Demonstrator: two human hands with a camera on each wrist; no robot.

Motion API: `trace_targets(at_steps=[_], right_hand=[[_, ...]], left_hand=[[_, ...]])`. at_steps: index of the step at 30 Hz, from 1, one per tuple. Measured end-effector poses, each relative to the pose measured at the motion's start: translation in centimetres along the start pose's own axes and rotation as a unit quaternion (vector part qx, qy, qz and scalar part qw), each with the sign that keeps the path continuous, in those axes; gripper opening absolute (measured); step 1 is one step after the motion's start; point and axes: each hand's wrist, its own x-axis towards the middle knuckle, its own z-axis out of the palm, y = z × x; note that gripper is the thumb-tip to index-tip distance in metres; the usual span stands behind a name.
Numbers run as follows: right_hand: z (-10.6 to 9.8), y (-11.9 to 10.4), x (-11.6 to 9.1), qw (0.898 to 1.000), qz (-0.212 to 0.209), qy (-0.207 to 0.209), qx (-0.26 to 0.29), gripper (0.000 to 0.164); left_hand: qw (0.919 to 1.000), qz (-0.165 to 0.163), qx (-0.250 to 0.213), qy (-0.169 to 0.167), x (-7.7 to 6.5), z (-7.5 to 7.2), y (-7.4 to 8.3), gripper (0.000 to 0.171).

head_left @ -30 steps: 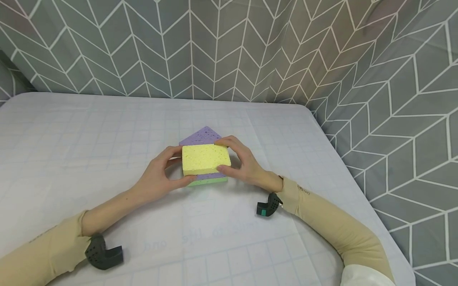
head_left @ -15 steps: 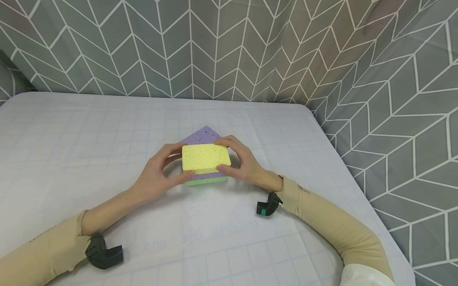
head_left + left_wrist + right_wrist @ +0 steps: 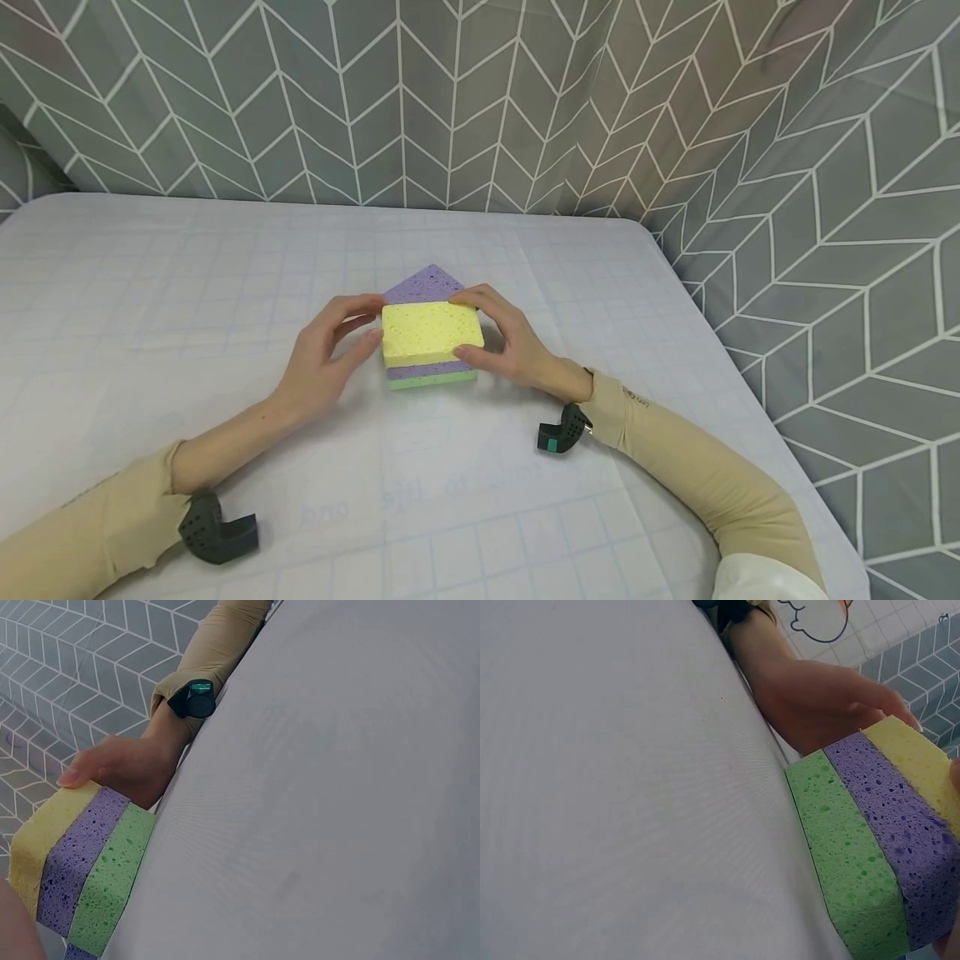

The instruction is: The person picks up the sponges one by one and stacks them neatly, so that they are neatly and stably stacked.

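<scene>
A yellow sponge point(image 3: 431, 332) lies on top of a purple sponge point(image 3: 427, 370), with a green sponge point(image 3: 432, 382) lowest on the table. In the left wrist view the three layers line up closely. Behind the stack, the pointed corner of another purple sponge point(image 3: 426, 285) shows; the rest of it is hidden. My right hand point(image 3: 517, 343) pinches the yellow sponge at its right end, thumb on the front edge and fingers at the back. At the left end is my left hand point(image 3: 318, 362), fingers loosely bent, thumb tip right beside the yellow sponge's side.
A white gridded cloth covers the table point(image 3: 187, 283). A grey patterned curtain point(image 3: 420, 100) hangs behind its far edge, and another stretch runs along the right side. Dark wrist cameras point(image 3: 217, 529) sit below both forearms, close over the table.
My left thumb has come off the front of the stack and the left hand has drawn back to the left. The right hand and the sponges have stayed in place.
</scene>
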Motion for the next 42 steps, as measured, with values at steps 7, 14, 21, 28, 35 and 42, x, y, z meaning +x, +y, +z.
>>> trace_targets(at_steps=[7, 14, 21, 28, 35, 42], right_hand=[[0.04, 0.03, 0.02, 1.000, -0.003, 0.002, -0.001, 0.066], [0.01, -0.01, -0.05, 1.000, -0.001, 0.002, -0.004, 0.066], [0.03, -0.06, -0.02, 1.000, -0.001, 0.004, -0.005, 0.067], [0.03, -0.03, 0.01, 1.000, -0.003, 0.002, -0.005, 0.067], [0.00, -0.03, 0.03, 1.000, 0.000, 0.000, -0.006, 0.067], [-0.02, 0.02, -0.07, 1.000, -0.001, 0.000, -0.007, 0.067]], left_hand=[[0.9972, -0.045, 0.038, 0.047, 0.27, -0.15, -0.17, 0.035], [0.9923, -0.087, 0.068, 0.057, 0.37, -0.25, -0.55, 0.037], [0.9826, -0.153, 0.105, 0.012, 0.41, -0.39, -0.64, 0.042], [0.9812, -0.156, 0.112, -0.021, 0.50, -0.38, -0.88, 0.043], [0.9796, -0.151, 0.128, -0.034, 0.56, -0.31, -0.84, 0.044], [0.9726, -0.167, 0.154, -0.047, 0.67, -0.25, -0.67, 0.050]])
